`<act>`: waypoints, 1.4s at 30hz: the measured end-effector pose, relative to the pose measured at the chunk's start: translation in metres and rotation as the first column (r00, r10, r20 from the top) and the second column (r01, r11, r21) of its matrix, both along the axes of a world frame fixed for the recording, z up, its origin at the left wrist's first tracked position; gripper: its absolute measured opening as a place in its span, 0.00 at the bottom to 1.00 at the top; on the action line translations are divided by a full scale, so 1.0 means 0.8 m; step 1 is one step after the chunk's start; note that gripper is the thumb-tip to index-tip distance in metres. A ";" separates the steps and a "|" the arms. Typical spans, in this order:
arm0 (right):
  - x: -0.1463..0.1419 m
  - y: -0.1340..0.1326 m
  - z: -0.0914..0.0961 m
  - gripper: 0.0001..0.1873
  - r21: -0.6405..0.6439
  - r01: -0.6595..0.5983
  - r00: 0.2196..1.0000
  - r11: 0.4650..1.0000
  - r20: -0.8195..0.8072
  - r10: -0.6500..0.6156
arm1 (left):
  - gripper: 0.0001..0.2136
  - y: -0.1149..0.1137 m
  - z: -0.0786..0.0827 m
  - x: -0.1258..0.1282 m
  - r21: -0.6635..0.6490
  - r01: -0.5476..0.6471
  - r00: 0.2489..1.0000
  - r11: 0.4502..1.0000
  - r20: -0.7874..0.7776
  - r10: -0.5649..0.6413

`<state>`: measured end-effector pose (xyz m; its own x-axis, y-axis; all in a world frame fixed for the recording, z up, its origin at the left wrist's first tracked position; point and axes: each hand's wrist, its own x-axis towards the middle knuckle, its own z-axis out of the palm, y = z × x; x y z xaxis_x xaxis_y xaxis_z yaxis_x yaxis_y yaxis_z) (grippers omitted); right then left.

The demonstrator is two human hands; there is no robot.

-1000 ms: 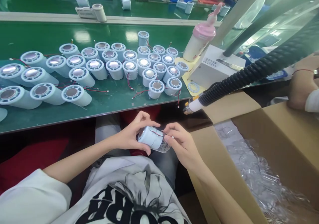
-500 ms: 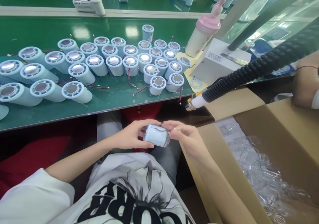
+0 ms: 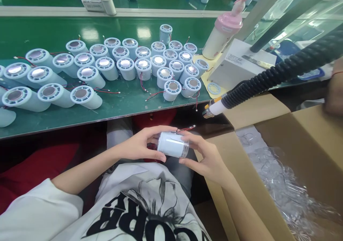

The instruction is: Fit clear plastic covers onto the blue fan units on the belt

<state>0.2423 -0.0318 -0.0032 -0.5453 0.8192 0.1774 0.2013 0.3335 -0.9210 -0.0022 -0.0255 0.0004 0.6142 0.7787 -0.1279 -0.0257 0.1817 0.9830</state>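
Note:
Over my lap, both hands grip a light-blue cylinder in a clear plastic sleeve (image 3: pixel 173 145), lying on its side. My left hand (image 3: pixel 152 142) wraps its left end, thumb below and fingers above. My right hand (image 3: pixel 202 151) closes around the clear right end, fingers on top and thumb underneath. A thin red and black wire with a small white plug (image 3: pixel 191 127) sticks out above the cylinder, past my right fingers. On the green bench (image 3: pixel 128 105) ahead stand several like blue cylinders (image 3: pixel 173 89), with round metallic centres in their tops and red-black wires.
A ribbed black hose with a metal nozzle (image 3: pixel 207 113) hangs at the right, before a grey-white box (image 3: pixel 235 64). A pink-capped bottle (image 3: pixel 223 34) stands behind. An open carton (image 3: pixel 223 155) at my right holds clear plastic pieces (image 3: pixel 284 184). Another person's arm (image 3: pixel 333 91) shows at far right.
My right hand has shifted from the wire onto the cylinder's right end, its thumb now underneath. The wire now points up and right. The view has shifted slightly.

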 end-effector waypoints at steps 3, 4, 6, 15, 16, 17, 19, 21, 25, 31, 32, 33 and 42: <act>-0.001 -0.002 0.001 0.27 -0.087 0.004 0.999 0.996 -0.042 -0.008 | 0.36 -0.001 0.002 -0.001 0.040 0.009 1.000 0.999 -0.024 -0.008; -0.002 -0.003 0.002 0.26 -0.116 0.005 0.998 0.993 -0.057 -0.011 | 0.36 -0.001 0.003 -0.001 0.058 0.010 0.999 0.998 -0.033 -0.008; -0.002 -0.005 0.004 0.26 -0.174 0.010 0.997 0.985 -0.077 -0.024 | 0.36 -0.001 0.004 -0.002 0.106 0.012 0.999 0.994 -0.045 -0.007; -0.005 -0.007 0.018 0.24 -0.413 -0.007 0.985 0.911 -0.158 -0.064 | 0.35 -0.001 0.007 -0.002 0.268 0.059 0.993 0.962 -0.113 -0.029; -0.005 -0.007 0.018 0.24 -0.444 -0.013 0.984 0.896 -0.167 -0.069 | 0.35 -0.001 0.006 -0.003 0.277 0.064 0.993 0.959 -0.116 -0.033; -0.006 -0.007 0.018 0.24 -0.476 -0.020 0.982 0.879 -0.175 -0.073 | 0.35 -0.002 0.006 -0.003 0.286 0.068 0.992 0.956 -0.120 -0.035; -0.006 -0.008 0.019 0.23 -0.540 -0.040 0.978 0.841 -0.195 -0.079 | 0.35 -0.002 0.006 -0.004 0.301 0.074 0.991 0.951 -0.126 -0.038; -0.007 -0.008 0.019 0.23 -0.593 -0.049 0.973 0.804 -0.210 -0.095 | 0.35 -0.002 0.006 -0.004 0.310 0.083 0.990 0.947 -0.134 -0.043; -0.010 -0.008 0.020 0.22 -0.666 -0.031 0.967 0.746 -0.209 -0.146 | 0.35 -0.003 0.007 -0.005 0.315 0.096 0.988 0.944 -0.149 -0.051; -0.016 -0.009 0.008 0.21 -0.774 -0.062 0.932 0.630 -0.271 -0.240 | 0.35 -0.002 0.007 -0.005 0.340 0.087 0.990 0.937 -0.134 -0.043; -0.017 -0.010 0.005 0.21 -0.793 -0.067 0.930 0.606 -0.270 -0.251 | 0.35 -0.002 0.007 -0.005 0.348 0.088 0.990 0.933 -0.133 -0.044; -0.018 -0.011 0.002 0.21 -0.811 -0.067 0.930 0.582 -0.262 -0.258 | 0.34 -0.001 0.007 -0.005 0.358 0.090 0.990 0.929 -0.133 -0.045; -0.025 -0.010 0.008 0.31 -0.903 -0.124 0.945 0.411 -0.234 -0.229 | 0.35 0.000 0.004 -0.005 0.444 0.093 0.991 0.891 -0.127 -0.040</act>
<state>0.2220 -0.0394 0.0031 -0.5632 0.6182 -0.5483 -0.1302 -0.7217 -0.6799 -0.0060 -0.0251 0.0040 0.6685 0.7275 0.1543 0.0853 -0.2811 0.9559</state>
